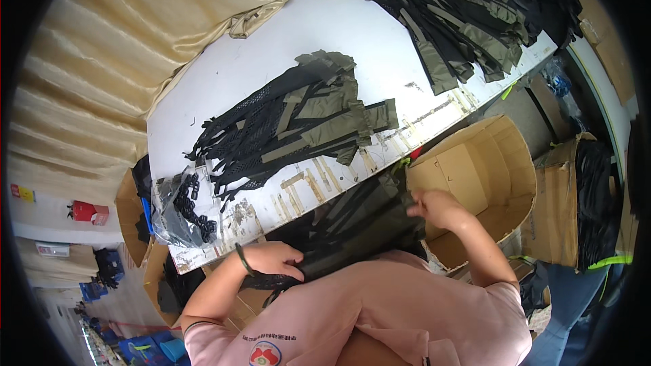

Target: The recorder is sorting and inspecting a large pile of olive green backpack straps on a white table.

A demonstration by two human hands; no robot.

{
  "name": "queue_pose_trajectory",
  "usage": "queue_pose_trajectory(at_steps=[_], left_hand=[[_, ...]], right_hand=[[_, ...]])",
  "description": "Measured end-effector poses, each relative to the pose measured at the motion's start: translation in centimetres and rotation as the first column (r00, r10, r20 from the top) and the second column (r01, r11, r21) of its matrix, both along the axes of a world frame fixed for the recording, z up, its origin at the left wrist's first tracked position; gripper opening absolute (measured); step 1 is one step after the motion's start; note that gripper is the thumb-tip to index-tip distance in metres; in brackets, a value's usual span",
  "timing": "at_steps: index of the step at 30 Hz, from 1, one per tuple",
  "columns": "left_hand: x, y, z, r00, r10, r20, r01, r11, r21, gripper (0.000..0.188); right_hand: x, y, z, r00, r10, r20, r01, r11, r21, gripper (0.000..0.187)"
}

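A stack of dark black and olive fabric pieces [369, 220] lies across my lap, against the table's front edge. My left hand [274, 259] is closed on the near left end of this fabric, thumb and fingers bent over it. At its upper right end my right hand [437, 209] pinches the fabric's edge, beside an open carton. What lies beneath the fabric is hidden. On the white table [258, 54] in front of me rests a pile of black mesh and olive fabric strips [298, 115].
A clear plastic bag with black buckles [193, 207] sits at the table's left corner. More black and olive strips [468, 20] are heaped at the far right. An open cardboard box [505, 169] stands to my right; another box [559, 210] holds black material. A gold curtain [122, 47] hangs behind the table.
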State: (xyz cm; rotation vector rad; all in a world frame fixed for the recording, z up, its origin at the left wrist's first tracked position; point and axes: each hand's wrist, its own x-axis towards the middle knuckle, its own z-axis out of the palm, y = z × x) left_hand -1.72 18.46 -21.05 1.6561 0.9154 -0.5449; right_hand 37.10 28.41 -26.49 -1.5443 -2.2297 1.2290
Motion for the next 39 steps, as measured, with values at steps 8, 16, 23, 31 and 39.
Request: queue_pose_trajectory(at_steps=[8, 16, 23, 31, 39], left_hand=[[2.9, 11.8, -2.0, 0.846, 0.306, 0.437, -0.513, 0.240, 0.824, 0.033], [4.5, 17.1, -6.7, 0.808, 0.474, 0.348, -0.403, 0.015, 0.915, 0.027], [5.8, 13.7, -3.5, 0.751, 0.435, 0.497, -0.626, 0.231, 0.745, 0.020], [8.0, 13.2, -4.8, 0.579, 0.526, 0.623, -0.811, 0.294, 0.506, 0.021], [9.0, 12.2, -4.0, 0.572, 0.547, 0.612, -0.819, 0.341, 0.461, 0.022]], right_hand=[[-6.4, 5.0, 2.8, 0.976, -0.200, -0.089, 0.216, 0.947, 0.237, 0.036], [-14.0, 12.5, -3.0, 0.967, -0.245, 0.074, 0.158, 0.800, 0.578, 0.045], [-12.7, 12.0, -3.7, 0.945, -0.154, -0.288, 0.309, 0.710, 0.633, 0.026], [-13.2, 5.2, 0.9, 0.946, 0.086, -0.313, 0.149, 0.742, 0.654, 0.034], [-12.4, 4.8, 1.5, 0.973, 0.143, -0.180, 0.050, 0.631, 0.774, 0.036]])
